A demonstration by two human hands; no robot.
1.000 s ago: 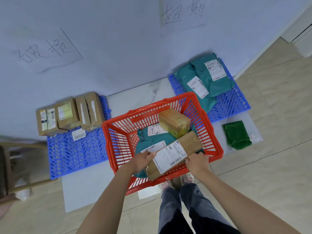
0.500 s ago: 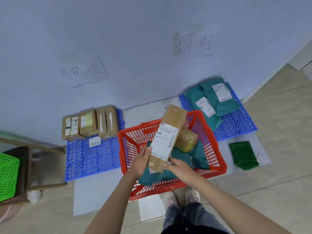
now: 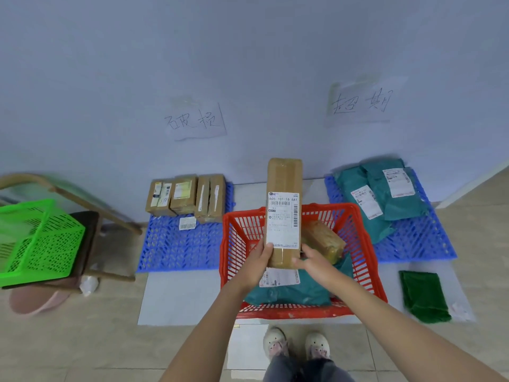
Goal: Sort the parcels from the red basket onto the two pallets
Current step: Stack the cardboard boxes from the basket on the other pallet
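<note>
Parcels are waiting in the red basket (image 3: 231, 244), and one long brown box (image 3: 283, 210) is standing upright above it. The left hand (image 3: 260, 261) and right hand (image 3: 314, 261) are both grasping only its lower end, so it is risking to tip. Misreading the label could send it wrongly: left pallet (image 3: 176, 244) is carrying boxes, right pallet (image 3: 413, 241) teal bags.

label (image 3: 283, 219) fine print unreadable | green basket (image 3: 41, 244) cropped left, blurred
</note>
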